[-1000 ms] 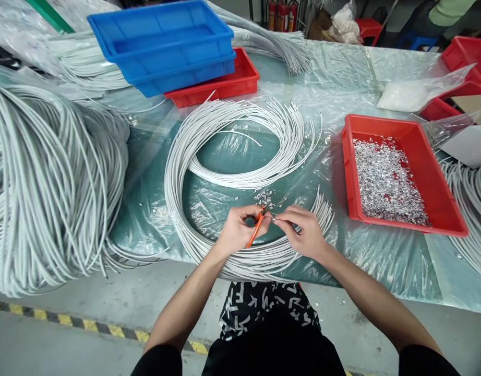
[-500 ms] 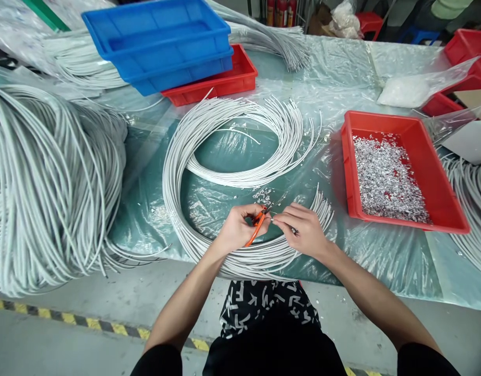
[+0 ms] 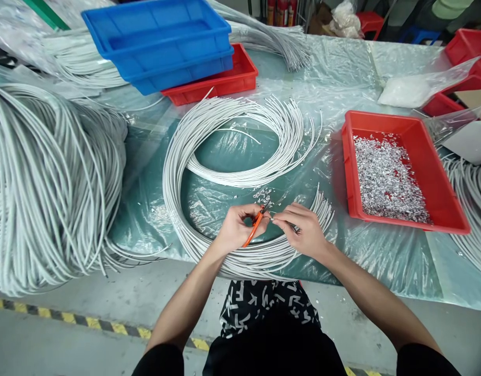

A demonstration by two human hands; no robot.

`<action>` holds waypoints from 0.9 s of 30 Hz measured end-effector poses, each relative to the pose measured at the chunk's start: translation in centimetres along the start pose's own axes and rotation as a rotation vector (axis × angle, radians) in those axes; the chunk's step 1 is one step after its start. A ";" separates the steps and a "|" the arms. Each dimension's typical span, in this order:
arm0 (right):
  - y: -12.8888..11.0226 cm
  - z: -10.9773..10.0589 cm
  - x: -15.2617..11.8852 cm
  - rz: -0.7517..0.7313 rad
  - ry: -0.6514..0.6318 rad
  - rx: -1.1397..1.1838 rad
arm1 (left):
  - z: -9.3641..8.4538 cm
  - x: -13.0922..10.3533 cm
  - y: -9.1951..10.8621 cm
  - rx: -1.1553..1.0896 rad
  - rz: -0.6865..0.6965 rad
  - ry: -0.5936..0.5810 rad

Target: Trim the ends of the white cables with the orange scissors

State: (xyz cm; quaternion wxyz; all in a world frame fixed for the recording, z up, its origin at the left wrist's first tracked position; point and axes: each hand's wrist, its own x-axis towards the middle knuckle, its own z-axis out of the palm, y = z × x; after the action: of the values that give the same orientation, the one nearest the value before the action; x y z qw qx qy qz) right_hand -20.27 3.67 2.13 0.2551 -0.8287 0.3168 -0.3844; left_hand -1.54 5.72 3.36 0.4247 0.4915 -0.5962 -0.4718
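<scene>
My left hand [image 3: 237, 227] is closed around a pair of orange-handled cutting pliers [image 3: 254, 228], whose dark jaws point up and away from me. Close by on the right, my right hand [image 3: 301, 228] pinches the thin tip of a cable end [image 3: 277, 215]. The hands nearly meet over the front of a coil of white cables [image 3: 173, 193]. Cut cable ends [image 3: 323, 208] fan out just beyond my right hand. Small offcuts [image 3: 263, 195] lie on the plastic sheet past the plier jaws. My fingers hide part of the cable end.
Right of the coil stands a red tray [image 3: 447, 193] holding many small shiny metal pieces [image 3: 389, 177]. A big bundle of grey cables [image 3: 52, 188] hangs over the table edge at left. Blue trays [image 3: 166, 57] rest on a red one [image 3: 240, 78] behind. A clear bag [image 3: 408, 91] lies back right.
The pliers have tilted slightly in my left hand, with their handle a little further left. My right hand stays almost in place.
</scene>
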 end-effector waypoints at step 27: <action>-0.5 0.5 0.0 0.038 0.102 0.115 | -0.1 -0.1 0.0 -0.066 -0.003 0.025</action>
State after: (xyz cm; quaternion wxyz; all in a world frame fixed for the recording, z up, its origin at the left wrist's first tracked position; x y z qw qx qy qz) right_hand -19.66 4.05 2.15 0.2929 -0.7858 0.3224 -0.4390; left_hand -1.42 5.84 3.37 0.4473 0.4839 -0.5741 -0.4859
